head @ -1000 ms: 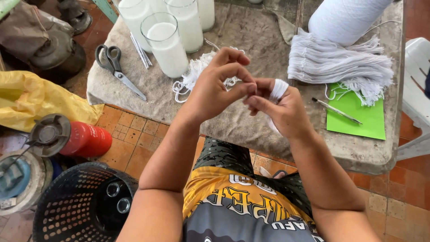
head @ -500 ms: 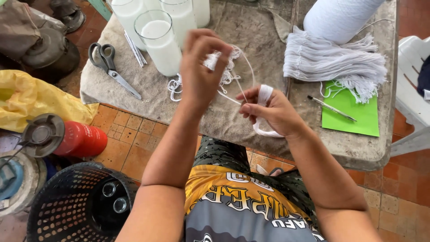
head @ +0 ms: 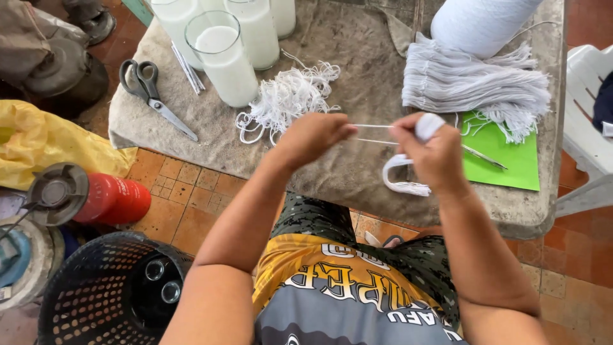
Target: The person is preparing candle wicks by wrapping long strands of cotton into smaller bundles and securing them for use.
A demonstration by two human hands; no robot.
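Head view: left hand [head: 313, 135] and right hand [head: 435, 156] pinch white string [head: 373, 133] taut between them; bundle wrapped on right fingers; likely tying.

We see through one head camera, looking steeply down from close above our hands, over our lap toward the table [head: 357, 172] edge and tiled floor [head: 185, 198].

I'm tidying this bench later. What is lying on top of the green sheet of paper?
On the green paper lie a slim pen and the frayed ends of the white string bundle. The right hand covers the paper's left edge, hiding anything there.
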